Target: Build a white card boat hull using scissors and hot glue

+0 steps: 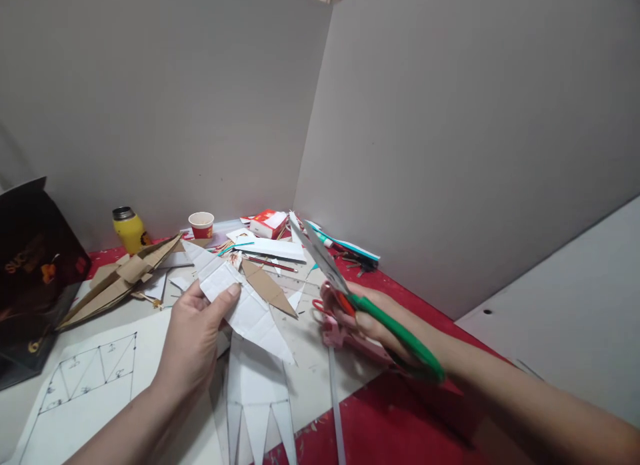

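A yellow bottle (131,233) stands at the back left. Next, the left hand (193,335) pinches a folded white piece (250,313) between thumb and fingers, up above the messy table. The piece is long, with pointy ends: one points up and left, one down and right. Then come the scissors (367,306), blades a bit apart, tips pointing up and left. The right hand's (376,328) fingers curl around the handles.

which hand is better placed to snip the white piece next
Probably the right: the right hand holds the green-handled scissors, while the left hand pinches the white piece between thumb and fingers.
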Demonstrator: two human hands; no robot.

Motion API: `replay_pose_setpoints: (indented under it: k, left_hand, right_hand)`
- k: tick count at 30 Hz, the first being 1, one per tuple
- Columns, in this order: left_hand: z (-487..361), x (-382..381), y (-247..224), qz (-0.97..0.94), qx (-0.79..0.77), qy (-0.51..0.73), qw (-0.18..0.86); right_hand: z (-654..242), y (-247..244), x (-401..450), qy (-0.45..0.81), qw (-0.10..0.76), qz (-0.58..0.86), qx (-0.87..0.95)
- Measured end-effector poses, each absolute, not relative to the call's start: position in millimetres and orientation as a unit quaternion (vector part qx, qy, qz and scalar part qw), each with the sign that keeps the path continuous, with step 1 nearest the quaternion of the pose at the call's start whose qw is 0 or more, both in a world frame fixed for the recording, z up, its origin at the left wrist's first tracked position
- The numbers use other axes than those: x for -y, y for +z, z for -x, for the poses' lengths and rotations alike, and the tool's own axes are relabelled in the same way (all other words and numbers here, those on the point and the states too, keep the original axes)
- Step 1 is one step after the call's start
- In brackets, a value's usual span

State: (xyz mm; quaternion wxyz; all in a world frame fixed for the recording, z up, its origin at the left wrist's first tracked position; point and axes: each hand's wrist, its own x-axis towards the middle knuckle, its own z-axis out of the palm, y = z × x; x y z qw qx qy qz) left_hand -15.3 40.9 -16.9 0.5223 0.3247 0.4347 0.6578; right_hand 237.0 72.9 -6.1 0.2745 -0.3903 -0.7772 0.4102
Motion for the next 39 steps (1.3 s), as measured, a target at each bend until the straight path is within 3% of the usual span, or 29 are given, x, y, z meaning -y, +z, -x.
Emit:
replay_pose_setpoints:
  k: [4, 10, 17, 28, 32, 36, 39]
  left_hand:
    - [17.1, -45.2, -16.2, -0.304, -0.447, 0.666, 0.514]
    - [17.5, -46.7, -20.9, -0.287, -0.463, 0.657, 0.521]
    - [18.9, -47.2, -24.5, -0.306, -0.455, 0.628, 0.553]
    - [11.4, -46.0, -38.1, -0.419, -0.343, 0.520, 0.661]
    - [8.2, -45.5, -40.1, -0.409, -0.357, 0.516, 0.663]
    - [21.8, -55.9, -41.3, -0.372, -0.420, 0.540, 0.627]
    - [44.3, -73.0, -39.4, -0.333, -0.467, 0.596, 0.562]
  right_hand:
    - [-228.8, -4.6, -105.1, 0.500, 0.314, 0.335, 0.734]
    - [-222.5, -12.3, -148.5, 0.703, 0.384, 0.308, 0.514]
    - [-223.8, -5.1, -171.5, 0.741, 0.435, 0.292, 0.421]
    - [-173.7, 17.1, -146.5, 0.822, 0.387, 0.184, 0.375]
    - [-151.7, 20.5, -146.6, 0.799, 0.403, 0.192, 0.403]
    - [-159.7, 19.6, -165.7, 0.677, 0.520, 0.255, 0.454]
    - [-180.8, 15.1, -173.2, 0.628, 0.558, 0.274, 0.468]
